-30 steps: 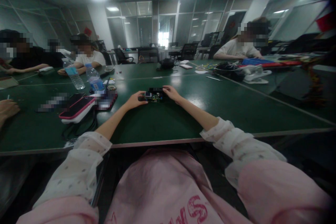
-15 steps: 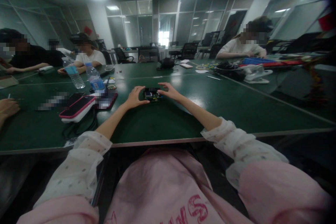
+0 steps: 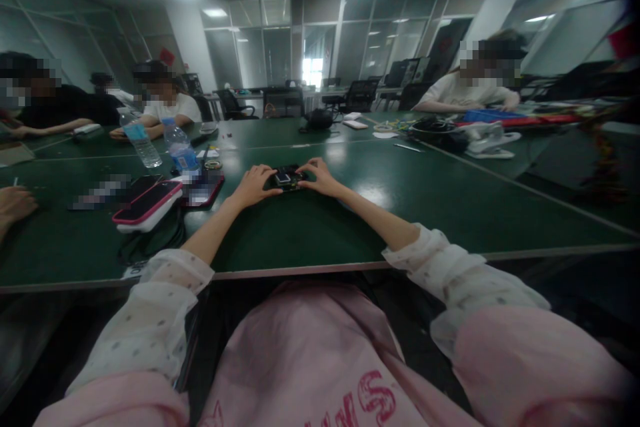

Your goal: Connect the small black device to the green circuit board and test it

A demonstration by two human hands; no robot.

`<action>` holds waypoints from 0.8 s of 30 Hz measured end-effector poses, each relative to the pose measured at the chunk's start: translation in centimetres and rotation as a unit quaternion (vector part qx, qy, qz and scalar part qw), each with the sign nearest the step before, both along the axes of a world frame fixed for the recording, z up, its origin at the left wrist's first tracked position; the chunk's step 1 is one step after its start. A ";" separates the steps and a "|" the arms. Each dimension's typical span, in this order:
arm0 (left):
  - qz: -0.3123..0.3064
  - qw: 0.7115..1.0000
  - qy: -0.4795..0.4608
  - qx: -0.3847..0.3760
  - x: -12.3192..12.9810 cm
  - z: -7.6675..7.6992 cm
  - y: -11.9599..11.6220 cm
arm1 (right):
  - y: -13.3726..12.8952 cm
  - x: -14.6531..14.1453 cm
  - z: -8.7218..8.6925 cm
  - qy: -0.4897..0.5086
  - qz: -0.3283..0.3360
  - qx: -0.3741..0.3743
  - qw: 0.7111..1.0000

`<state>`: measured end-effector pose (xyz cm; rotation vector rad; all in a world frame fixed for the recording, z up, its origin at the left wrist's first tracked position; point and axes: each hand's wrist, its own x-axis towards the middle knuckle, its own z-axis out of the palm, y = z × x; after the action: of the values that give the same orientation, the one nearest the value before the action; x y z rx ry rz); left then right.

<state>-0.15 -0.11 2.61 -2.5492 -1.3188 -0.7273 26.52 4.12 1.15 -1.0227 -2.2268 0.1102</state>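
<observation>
A small dark circuit board with a light-edged square part is between my two hands, over the green table. My left hand grips its left side, thumb at the near edge and fingers at the far edge. On the right side, my right hand holds the board in the same way, its fingertips at the far corner and its thumb nearer. Whether the board rests on the tabletop or is slightly raised, I cannot tell.
To the left are a pink-edged white case, black cables, phones and two water bottles. A black pouch lies farther back. Cables and a white clamp are at the right. Several people sit around.
The board has turned and tilted slightly between my hands. My right hand's thumb has shifted down toward the board's near side, and its fingers are more curved.
</observation>
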 end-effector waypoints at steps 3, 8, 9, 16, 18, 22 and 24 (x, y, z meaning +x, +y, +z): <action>0.007 1.000 -0.010 0.014 0.0 0.4 0.1 | -0.1 0.1 0.2 0.005 0.007 -0.004 1.000; 0.009 0.998 -0.035 0.042 -0.3 0.3 0.7 | -0.3 0.1 0.2 0.009 0.025 -0.007 1.000; 0.002 0.998 -0.039 0.041 -0.4 0.3 0.8 | -0.3 0.1 0.2 0.007 0.027 -0.004 1.000; -0.046 0.997 -0.067 -0.021 -0.7 0.0 1.0 | -0.3 0.2 0.5 -0.005 0.071 -0.001 0.997; -0.038 0.996 -0.076 -0.022 -0.7 0.0 1.0 | -0.3 0.2 0.6 -0.008 0.080 -0.002 0.997; -0.011 0.994 -0.104 -0.026 -0.6 -0.1 1.0 | -0.5 0.2 0.6 -0.015 0.081 0.005 0.997; -0.002 0.993 -0.111 -0.030 -0.6 -0.2 1.1 | -0.5 0.2 0.6 -0.018 0.079 0.005 0.997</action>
<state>-0.76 0.95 2.42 -2.5786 -1.4222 -1.0111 26.68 3.59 1.77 -0.8476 -2.3374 0.1499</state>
